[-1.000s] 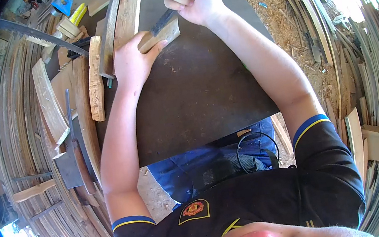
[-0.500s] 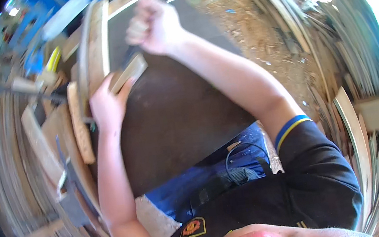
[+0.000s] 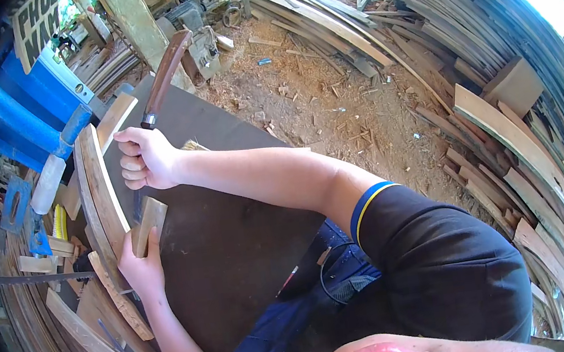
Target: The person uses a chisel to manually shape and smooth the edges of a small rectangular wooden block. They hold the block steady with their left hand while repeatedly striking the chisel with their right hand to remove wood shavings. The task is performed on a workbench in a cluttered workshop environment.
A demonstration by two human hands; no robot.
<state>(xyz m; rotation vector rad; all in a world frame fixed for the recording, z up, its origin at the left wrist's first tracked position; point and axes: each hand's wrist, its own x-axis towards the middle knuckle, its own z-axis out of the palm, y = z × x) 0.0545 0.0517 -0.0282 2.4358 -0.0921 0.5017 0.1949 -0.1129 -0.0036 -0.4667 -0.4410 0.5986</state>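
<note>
My right hand (image 3: pixel 151 160) is closed in a fist round the dark metal shaft of a wooden-handled tool (image 3: pixel 164 85). The long, slightly curved brown handle and its bright collar stick out above the fist. Below it, the narrow metal end reaches down to a short wooden block (image 3: pixel 151 224); whether it touches is hard to tell. My left hand (image 3: pixel 143 269) grips that block, thumb on its near side, over the left edge of a dark brown work surface (image 3: pixel 235 252). Long pale wooden strips (image 3: pixel 97 191) lie along that edge, beside both hands.
A thin red-and-white stick (image 3: pixel 287 282) lies near the surface's front edge. Blue plastic furniture (image 3: pixel 24 112) and a dark metal bar (image 3: pixel 34 279) stand at the left. Stacked planks (image 3: pixel 534 166) line the right. Shavings litter the floor (image 3: pixel 331 114); a post (image 3: pixel 135 25) rises behind.
My view has swung, showing more of the floor and the far workshop. My right fist has come down closer to the block, and the tool's wooden handle shows clearly. My left hand keeps hold of the block.
</note>
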